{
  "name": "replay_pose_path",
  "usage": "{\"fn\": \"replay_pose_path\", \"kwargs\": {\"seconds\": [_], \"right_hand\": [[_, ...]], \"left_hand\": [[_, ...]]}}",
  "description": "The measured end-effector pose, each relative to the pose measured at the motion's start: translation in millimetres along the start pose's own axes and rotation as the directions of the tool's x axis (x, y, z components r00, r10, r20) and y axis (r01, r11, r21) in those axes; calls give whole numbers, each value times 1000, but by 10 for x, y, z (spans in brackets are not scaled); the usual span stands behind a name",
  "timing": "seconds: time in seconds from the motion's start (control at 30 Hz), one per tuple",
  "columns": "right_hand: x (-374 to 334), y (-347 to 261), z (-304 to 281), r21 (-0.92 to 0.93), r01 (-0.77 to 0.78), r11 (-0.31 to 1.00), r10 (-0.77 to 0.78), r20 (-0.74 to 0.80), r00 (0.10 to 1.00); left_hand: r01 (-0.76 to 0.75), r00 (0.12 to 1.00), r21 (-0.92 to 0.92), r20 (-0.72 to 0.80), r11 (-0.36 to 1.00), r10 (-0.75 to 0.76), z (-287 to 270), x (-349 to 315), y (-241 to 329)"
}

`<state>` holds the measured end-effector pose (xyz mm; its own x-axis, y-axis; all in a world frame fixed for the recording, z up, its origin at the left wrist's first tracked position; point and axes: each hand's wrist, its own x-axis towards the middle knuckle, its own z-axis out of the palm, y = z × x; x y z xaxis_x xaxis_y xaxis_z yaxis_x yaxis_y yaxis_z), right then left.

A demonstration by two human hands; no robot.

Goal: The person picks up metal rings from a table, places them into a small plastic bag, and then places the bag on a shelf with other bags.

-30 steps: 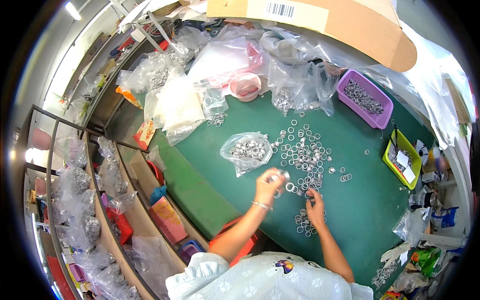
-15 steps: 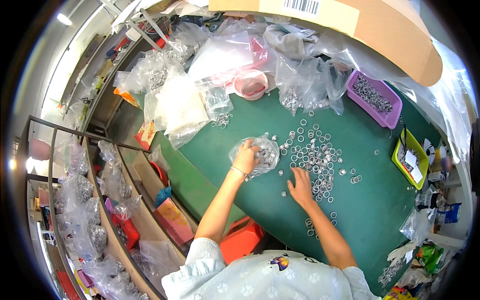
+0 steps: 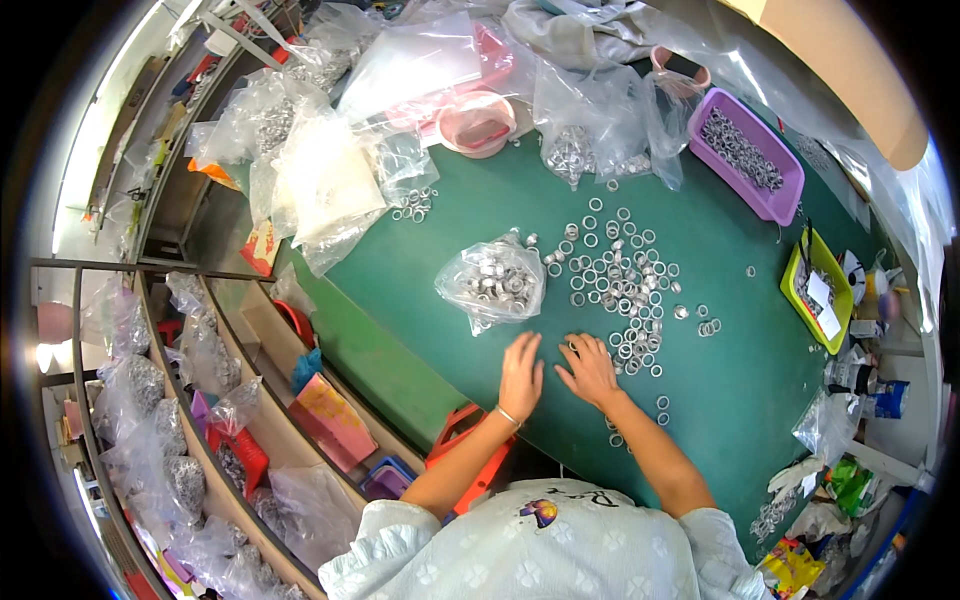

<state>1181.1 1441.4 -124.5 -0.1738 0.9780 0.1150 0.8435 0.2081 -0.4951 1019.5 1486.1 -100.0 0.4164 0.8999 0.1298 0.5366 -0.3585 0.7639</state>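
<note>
A clear plastic bag with metal rings in it lies on the green table, just beyond my left hand. That hand wears a bracelet and rests over the table with its fingers stretched out, holding nothing. My right hand lies low beside it, fingers apart and lightly bent, at the near left side of a spread of loose metal rings. One or two rings show by its fingertips; whether they are touched I cannot tell.
Plastic bags and a pink basket crowd the far side. A purple tray of small metal parts and a yellow-green tray stand at the right. Shelves with filled bags are at the left; a red stool is below the table edge.
My left hand has left the bag of rings and come down toward me. My right hand has shifted slightly left. The head view has also moved a little.
</note>
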Motion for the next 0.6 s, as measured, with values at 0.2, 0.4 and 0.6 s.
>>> {"fn": "replay_pose_path", "kwargs": {"seconds": [0.2, 0.4, 0.6], "right_hand": [[-357, 93, 91, -125, 71, 990, -66, 41, 997], [-259, 177, 174, -194, 171, 966, -174, 5, 985], [405, -379, -460, 538, -201, 819, 421, -324, 847]], "left_hand": [[113, 810, 282, -581, 953, 76, -717, 929, 217], [362, 924, 20, 127, 932, -362, -1166, 1637, -551], [239, 968, -310, 5, 920, -250, -1385, 1620, -195]]}}
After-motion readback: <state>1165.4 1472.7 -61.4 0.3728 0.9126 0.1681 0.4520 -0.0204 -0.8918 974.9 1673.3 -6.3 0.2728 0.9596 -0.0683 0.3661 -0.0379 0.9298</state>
